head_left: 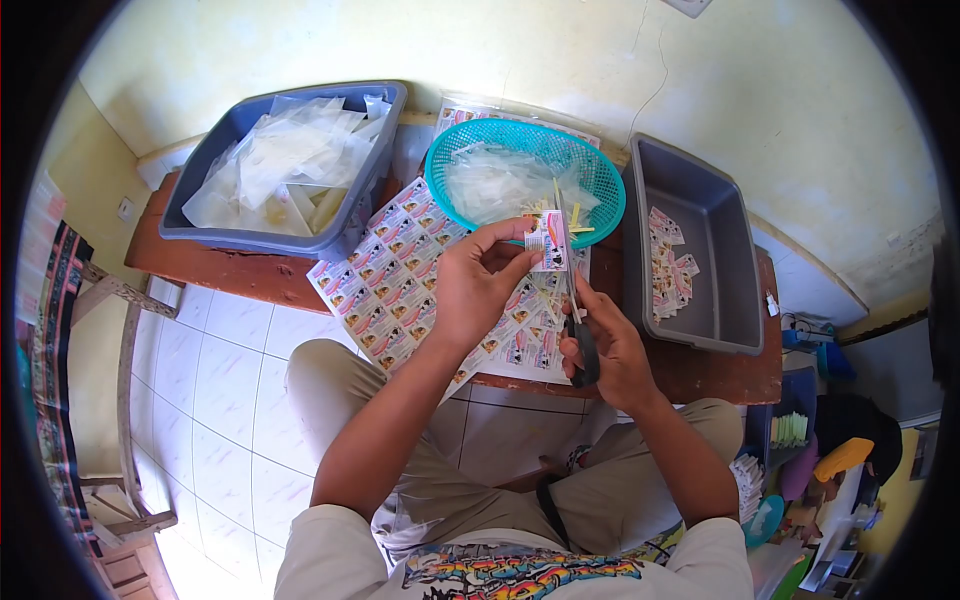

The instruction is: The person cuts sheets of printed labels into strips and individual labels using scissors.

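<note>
Person seated, knees apart. Pale shirt (pixel 705 565) with a bright printed design; beige trousers (pixel 470 500).

Both forearms reach forward over the bench edge. Right hand (pixel 618 355) grasping scissors (pixel 584 355), fingers curled about the black handles, blades pointing away from the body. Left hand (pixel 478 278) pinching a small printed label (pixel 546 243) between thumb and fingers, raised above the bench, in front of the basket. Blades run along the label's edge on the right-hand side; from here, cannot tell whether they bite into it.

Beneath the hands: printed sheets (pixel 385 295), repeating the same small design, spread on a reddish-brown wooden bench (pixel 690 375) and overhanging its near edge. White tiled floor (pixel 230 390) below, to the left.

Beyond the hands: teal perforated basket (pixel 608 190), holding clear plastic pieces (pixel 490 180) and thin pale-yellow strips (pixel 578 222). To its right, a grey bin (pixel 715 245), loose cut labels (pixel 665 270) gathered along its left side. Far left, a blue-grey tub (pixel 350 230) heaped with translucent plastic sheets (pixel 275 150).

Behind everything, a pale yellow wall (pixel 540 50), with a thin crack running down it.
</note>
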`<state>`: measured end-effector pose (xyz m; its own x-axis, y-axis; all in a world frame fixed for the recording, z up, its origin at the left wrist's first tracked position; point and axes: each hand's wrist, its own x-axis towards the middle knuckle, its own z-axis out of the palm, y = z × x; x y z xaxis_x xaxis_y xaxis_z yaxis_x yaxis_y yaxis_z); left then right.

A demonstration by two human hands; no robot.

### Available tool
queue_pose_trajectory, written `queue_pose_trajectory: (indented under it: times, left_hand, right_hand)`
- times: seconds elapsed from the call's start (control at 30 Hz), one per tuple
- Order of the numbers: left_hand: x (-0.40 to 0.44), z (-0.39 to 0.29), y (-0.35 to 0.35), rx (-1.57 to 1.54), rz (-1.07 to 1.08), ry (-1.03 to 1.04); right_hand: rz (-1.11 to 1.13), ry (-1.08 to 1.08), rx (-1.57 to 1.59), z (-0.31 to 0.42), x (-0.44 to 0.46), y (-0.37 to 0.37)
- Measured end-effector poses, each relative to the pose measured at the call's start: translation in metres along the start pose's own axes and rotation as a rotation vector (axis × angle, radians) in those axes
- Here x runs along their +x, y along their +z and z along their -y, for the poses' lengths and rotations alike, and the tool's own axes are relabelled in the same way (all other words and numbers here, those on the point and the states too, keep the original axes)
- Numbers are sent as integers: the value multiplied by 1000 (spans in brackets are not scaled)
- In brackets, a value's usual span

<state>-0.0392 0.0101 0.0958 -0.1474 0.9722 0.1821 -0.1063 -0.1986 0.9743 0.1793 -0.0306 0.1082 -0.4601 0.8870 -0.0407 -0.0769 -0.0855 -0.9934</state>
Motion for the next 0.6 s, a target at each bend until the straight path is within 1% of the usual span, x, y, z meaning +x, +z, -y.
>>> queue_pose_trajectory:
  times: [0.6]
  left_hand:
    - [0, 0, 0, 7, -11, -3]
  right_hand:
    - [-11, -6, -2, 5, 0, 5]
